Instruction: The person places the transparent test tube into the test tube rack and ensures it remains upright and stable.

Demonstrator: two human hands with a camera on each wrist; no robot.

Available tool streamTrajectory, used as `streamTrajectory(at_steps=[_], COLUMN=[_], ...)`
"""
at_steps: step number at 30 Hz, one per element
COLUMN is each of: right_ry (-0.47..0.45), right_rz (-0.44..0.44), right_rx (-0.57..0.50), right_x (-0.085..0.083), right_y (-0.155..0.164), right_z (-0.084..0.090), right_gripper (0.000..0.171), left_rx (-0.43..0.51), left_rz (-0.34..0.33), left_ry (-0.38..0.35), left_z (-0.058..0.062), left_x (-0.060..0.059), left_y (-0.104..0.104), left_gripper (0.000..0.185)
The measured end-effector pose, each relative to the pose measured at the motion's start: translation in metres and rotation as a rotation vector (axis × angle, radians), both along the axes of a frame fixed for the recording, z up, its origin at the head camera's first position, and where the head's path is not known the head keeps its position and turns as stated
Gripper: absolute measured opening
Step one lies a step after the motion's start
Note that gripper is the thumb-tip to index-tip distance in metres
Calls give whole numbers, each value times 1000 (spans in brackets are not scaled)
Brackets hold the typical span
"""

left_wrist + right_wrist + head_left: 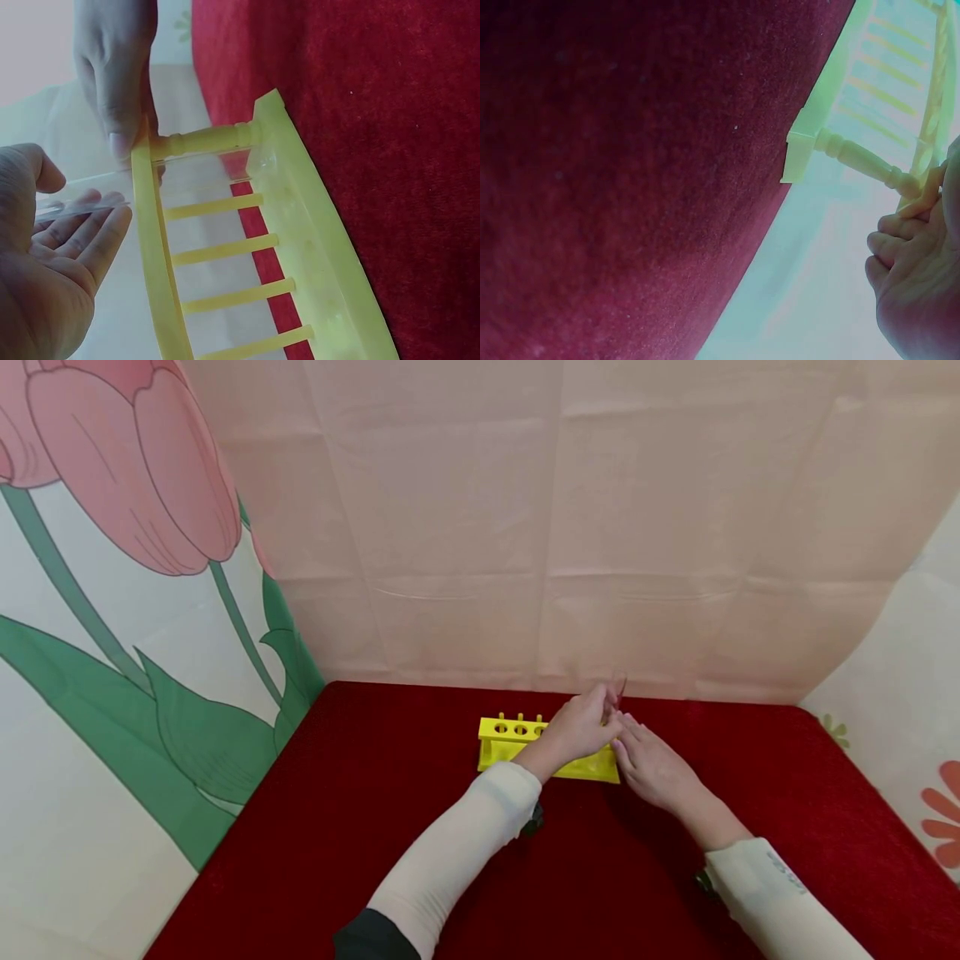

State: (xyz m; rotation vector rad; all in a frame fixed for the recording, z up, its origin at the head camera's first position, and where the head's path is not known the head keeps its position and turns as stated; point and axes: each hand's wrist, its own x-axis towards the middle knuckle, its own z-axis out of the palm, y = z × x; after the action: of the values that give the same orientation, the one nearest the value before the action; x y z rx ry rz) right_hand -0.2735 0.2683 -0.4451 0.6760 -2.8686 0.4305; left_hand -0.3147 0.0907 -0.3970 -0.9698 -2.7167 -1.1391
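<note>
A yellow test tube rack (491, 750) stands on the red cloth, its top plate pierced by a row of round holes. A clear test tube (206, 166) passes through the top plate near the rack's right end, its lower part reaching close to the base. My left hand (573, 731) holds the tube's upper part between thumb and fingers (105, 238), above the plate. At the rack's right end, my right hand (660, 768) grips the edge of the top plate, beside the turned end post (862, 161). In the head view the left hand hides the rack's right holes.
Red cloth (337, 827) covers the table. A plain pinkish curtain (480, 527) hangs behind its far edge, with a tulip-printed sheet (112, 693) on the left and a flower-printed one (915, 710) on the right. Several upright pegs (225, 250) line the rack's back.
</note>
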Motion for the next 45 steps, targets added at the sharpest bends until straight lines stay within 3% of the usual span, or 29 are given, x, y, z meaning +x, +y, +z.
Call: streamTrajectory(at_steps=[36, 45], right_ry=[1, -16], right_rz=[10, 8], right_rx=[-9, -10], right_x=[1, 0], right_y=[0, 1], right_z=[-2, -2], right_gripper=[54, 58], left_rx=[-18, 8], left_rz=[11, -14], left_ry=[-37, -52], left_z=[-2, -2], left_x=[3, 1], left_y=[0, 0], left_gripper=[26, 29])
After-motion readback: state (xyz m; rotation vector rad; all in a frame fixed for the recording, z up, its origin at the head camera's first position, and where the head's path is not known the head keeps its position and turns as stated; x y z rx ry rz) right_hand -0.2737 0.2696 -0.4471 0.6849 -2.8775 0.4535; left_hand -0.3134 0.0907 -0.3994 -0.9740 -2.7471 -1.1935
